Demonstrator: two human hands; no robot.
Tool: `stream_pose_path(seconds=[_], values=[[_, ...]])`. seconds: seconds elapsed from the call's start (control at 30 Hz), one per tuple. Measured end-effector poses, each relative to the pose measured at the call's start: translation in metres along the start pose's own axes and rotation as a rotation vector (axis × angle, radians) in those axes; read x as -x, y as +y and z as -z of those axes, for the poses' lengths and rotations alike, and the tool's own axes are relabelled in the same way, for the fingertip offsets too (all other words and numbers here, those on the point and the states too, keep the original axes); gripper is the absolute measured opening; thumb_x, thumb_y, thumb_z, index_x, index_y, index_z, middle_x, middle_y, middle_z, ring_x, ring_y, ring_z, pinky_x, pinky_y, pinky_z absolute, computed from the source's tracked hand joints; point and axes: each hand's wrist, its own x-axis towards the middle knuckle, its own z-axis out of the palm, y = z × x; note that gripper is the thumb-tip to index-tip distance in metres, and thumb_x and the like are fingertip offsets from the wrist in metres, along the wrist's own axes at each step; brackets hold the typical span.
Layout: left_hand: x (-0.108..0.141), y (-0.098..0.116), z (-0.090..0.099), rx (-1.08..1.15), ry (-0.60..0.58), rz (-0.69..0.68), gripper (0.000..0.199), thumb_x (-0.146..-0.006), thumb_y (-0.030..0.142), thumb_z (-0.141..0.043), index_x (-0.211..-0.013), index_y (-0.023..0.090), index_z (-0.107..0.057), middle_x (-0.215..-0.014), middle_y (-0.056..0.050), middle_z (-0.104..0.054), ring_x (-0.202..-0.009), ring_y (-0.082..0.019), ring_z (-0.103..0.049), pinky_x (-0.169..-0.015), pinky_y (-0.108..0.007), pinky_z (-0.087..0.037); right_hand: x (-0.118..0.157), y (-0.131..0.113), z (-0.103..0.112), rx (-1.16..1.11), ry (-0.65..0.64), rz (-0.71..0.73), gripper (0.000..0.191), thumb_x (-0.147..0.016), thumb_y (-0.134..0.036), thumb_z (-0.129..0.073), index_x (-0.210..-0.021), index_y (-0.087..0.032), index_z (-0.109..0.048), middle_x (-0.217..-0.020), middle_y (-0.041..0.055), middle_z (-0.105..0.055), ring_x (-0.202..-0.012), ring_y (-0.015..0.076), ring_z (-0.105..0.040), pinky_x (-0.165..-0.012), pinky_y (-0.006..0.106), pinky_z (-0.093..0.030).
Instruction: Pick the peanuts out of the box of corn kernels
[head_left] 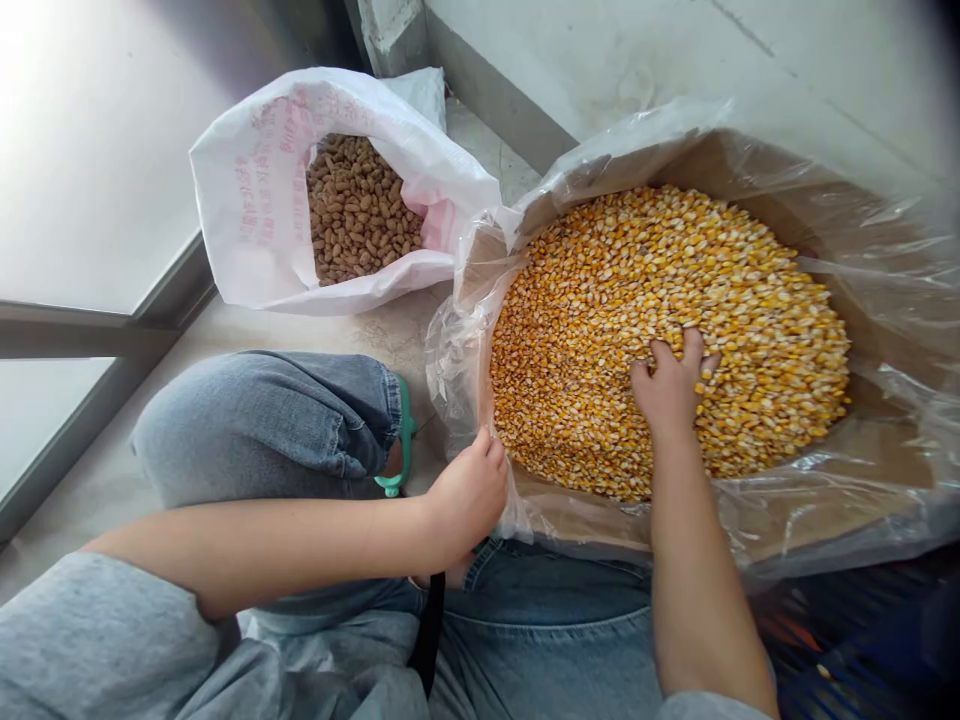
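A large open sack lined with clear plastic (pixel 862 440) holds a heap of yellow and whitish corn kernels (pixel 585 330). At its near left rim, my left hand (pixel 471 490) is closed on the edge of the plastic liner. My right hand (pixel 670 385) reaches into the corn from the near side. Its fingers are spread, with the tips partly sunk among the kernels. A few kernels lie against the fingers on the right.
Left of the corn stands a white woven bag (pixel 255 200) with pink print, its rim rolled open around peanuts in shells (pixel 360 210). A wall ledge (pixel 495 90) runs behind. My bent knee (pixel 255 420) and a green sandal (pixel 405 440) are at the left.
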Motion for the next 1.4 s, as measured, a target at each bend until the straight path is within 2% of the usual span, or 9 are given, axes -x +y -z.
stream_pose_path(seconds=[0.2,0.33,0.53,0.7,0.8,0.93,1.17,1.23,1.4], values=[[-0.001,-0.004,-0.002,0.088,0.081,-0.003,0.025,-0.073,0.022,-0.050,-0.091,0.013,-0.065,-0.096,-0.011,-0.062,-0.096,-0.025,-0.049,-0.089,-0.042,-0.029,0.002,-0.005,0.002,-0.031,-0.023,-0.016,0.033,-0.074,-0.025,-0.039,-0.100,-0.016,-0.056,-0.130,0.0111,-0.028,-0.115,0.0315,-0.025,-0.090,0.051,-0.027],[0.002,-0.005,-0.004,0.037,0.076,-0.054,0.025,-0.074,0.021,-0.049,-0.091,0.012,-0.065,-0.096,-0.012,-0.063,-0.092,-0.026,-0.052,-0.087,-0.042,-0.031,0.010,-0.016,0.023,-0.027,-0.123,-0.021,0.037,-0.076,-0.028,-0.037,-0.109,-0.018,-0.052,-0.133,0.0118,-0.021,-0.116,0.0318,-0.027,-0.085,0.048,-0.034],[-0.008,-0.030,-0.006,-0.018,0.124,-0.102,0.030,-0.071,0.022,-0.052,-0.098,0.017,-0.062,-0.105,-0.010,-0.060,-0.100,-0.025,-0.049,-0.093,-0.042,-0.025,0.017,-0.082,0.063,0.106,-0.359,0.000,0.048,-0.079,-0.031,-0.035,-0.126,-0.020,-0.033,-0.131,0.0208,-0.024,-0.095,0.0297,-0.051,-0.073,0.041,-0.043],[-0.029,-0.056,-0.005,-0.113,0.113,-0.026,0.032,-0.071,0.017,-0.050,-0.101,0.015,-0.061,-0.106,-0.012,-0.059,-0.103,-0.026,-0.048,-0.091,-0.040,-0.025,-0.003,-0.166,0.017,0.058,-0.368,0.469,0.041,-0.083,-0.019,-0.027,-0.121,-0.013,-0.040,-0.132,0.0134,-0.030,-0.121,0.0284,-0.024,-0.097,0.048,-0.019],[-0.037,-0.057,-0.006,-0.112,0.061,0.006,0.025,-0.068,0.014,-0.053,-0.090,0.012,-0.065,-0.094,-0.016,-0.063,-0.093,-0.029,-0.053,-0.085,-0.043,-0.028,-0.004,-0.194,-0.022,0.020,-0.415,0.455,0.046,-0.083,-0.013,-0.019,-0.128,-0.004,-0.028,-0.136,0.0172,-0.020,-0.125,0.0286,-0.013,-0.098,0.048,-0.014],[-0.043,-0.053,-0.007,-0.048,0.079,-0.010,0.014,-0.064,0.011,-0.058,-0.074,0.009,-0.068,-0.077,-0.018,-0.065,-0.080,-0.030,-0.056,-0.074,-0.042,-0.031,0.004,-0.198,-0.045,0.041,-0.430,0.352,0.046,-0.084,-0.012,-0.016,-0.129,-0.003,-0.024,-0.135,0.0196,-0.020,-0.124,0.0318,-0.014,-0.094,0.056,-0.016],[-0.049,-0.065,-0.005,0.011,0.079,-0.071,0.010,-0.066,0.012,-0.056,-0.060,0.013,-0.064,-0.058,-0.011,-0.062,-0.064,-0.023,-0.057,-0.060,-0.033,-0.030,0.003,-0.184,-0.047,0.208,-0.513,0.256,0.045,-0.080,-0.004,-0.022,-0.123,0.001,-0.033,-0.130,0.0226,-0.028,-0.123,0.0299,-0.019,-0.096,0.056,-0.014],[-0.052,-0.073,0.001,0.003,0.022,-0.127,0.004,-0.063,0.015,-0.061,-0.062,0.013,-0.064,-0.061,-0.011,-0.063,-0.065,-0.022,-0.056,-0.059,-0.031,-0.030,0.002,-0.179,-0.048,0.248,-0.547,0.227,0.044,-0.079,-0.003,-0.025,-0.122,0.000,-0.036,-0.129,0.0224,-0.031,-0.122,0.0304,-0.021,-0.095,0.059,-0.012],[-0.056,-0.085,0.011,-0.053,-0.062,-0.196,0.028,-0.057,0.028,-0.063,-0.079,0.010,-0.065,-0.079,-0.014,-0.063,-0.075,-0.024,-0.055,-0.065,-0.033,-0.033,-0.003,-0.178,-0.048,0.382,-0.539,0.262,0.041,-0.080,-0.008,-0.030,-0.120,-0.006,-0.041,-0.125,0.0186,-0.039,-0.116,0.0328,-0.030,-0.090,0.064,-0.014]])
